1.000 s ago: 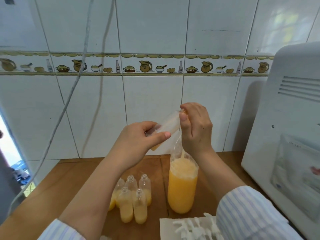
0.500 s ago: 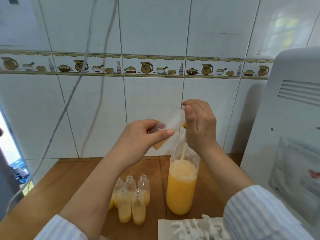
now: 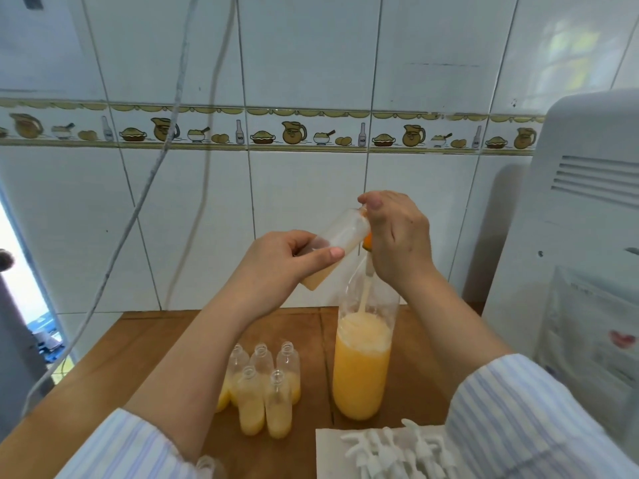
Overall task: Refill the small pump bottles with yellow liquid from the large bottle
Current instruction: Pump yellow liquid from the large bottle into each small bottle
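My left hand (image 3: 276, 267) grips a small clear bottle (image 3: 342, 233), tilted with its base down-left and a little yellow liquid at that end. My right hand (image 3: 401, 243) curls round the bottle's upper end, and an orange piece (image 3: 367, 242) shows under its fingers. Directly below stands the large clear bottle (image 3: 361, 368), mostly full of foamy yellow liquid. A pale stream (image 3: 363, 295) runs down inside its neck, and my right hand hides its mouth. Several small open bottles (image 3: 262, 385), partly filled with yellow, stand in a cluster to its left.
White pump heads (image 3: 390, 451) lie on a white paper sheet (image 3: 328, 447) at the front of the wooden counter (image 3: 145, 347). A large white appliance (image 3: 581, 236) fills the right side. A grey cable (image 3: 138, 202) hangs across the tiled wall at left.
Both hands stay on the tilted small bottle above the large bottle. The pale stream inside the large bottle's neck shows more plainly now.
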